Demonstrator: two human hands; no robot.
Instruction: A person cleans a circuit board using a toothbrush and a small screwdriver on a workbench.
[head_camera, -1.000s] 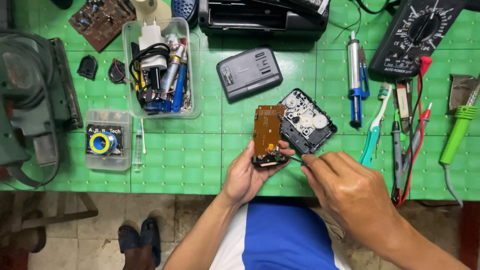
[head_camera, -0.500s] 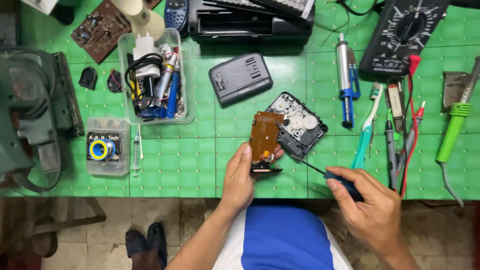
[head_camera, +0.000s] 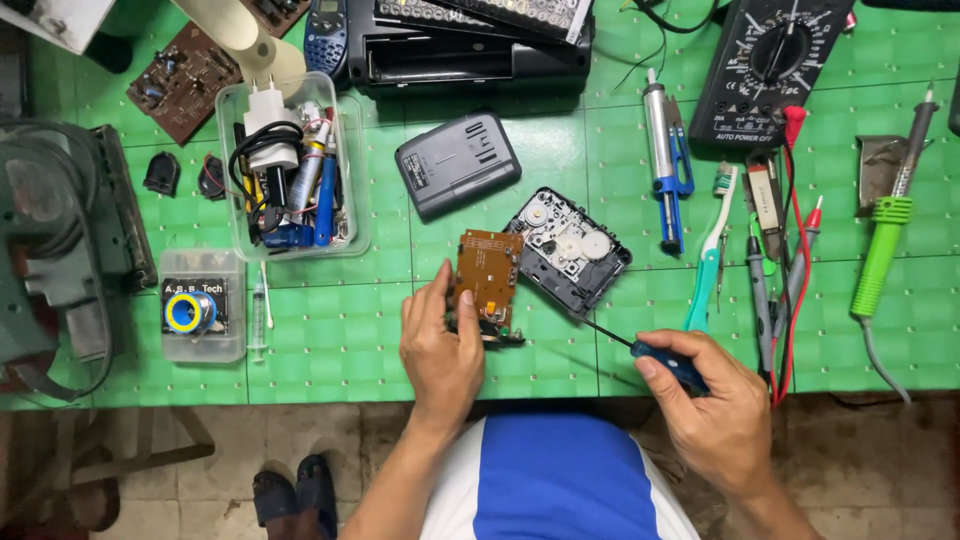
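Observation:
A brown circuit board (head_camera: 487, 275) stands tilted on the green mat, still joined to an opened black cassette mechanism (head_camera: 568, 250) with white gears. My left hand (head_camera: 441, 350) pinches the board's lower left edge. My right hand (head_camera: 712, 400) grips a small blue-handled screwdriver (head_camera: 668, 364); its thin shaft points up-left toward the mechanism's lower edge, its tip apart from the board.
A grey device cover (head_camera: 458, 164) lies behind the board. A clear tub (head_camera: 292, 170) of cables and tools stands at left, a solder box (head_camera: 202, 305) below it. Desoldering pump (head_camera: 665, 165), toothbrush (head_camera: 708, 260), multimeter (head_camera: 770, 65) with probes, and green soldering iron (head_camera: 882, 245) lie at right.
My right hand has drawn back from the board to the lower right with the screwdriver. My left hand keeps its hold on the board.

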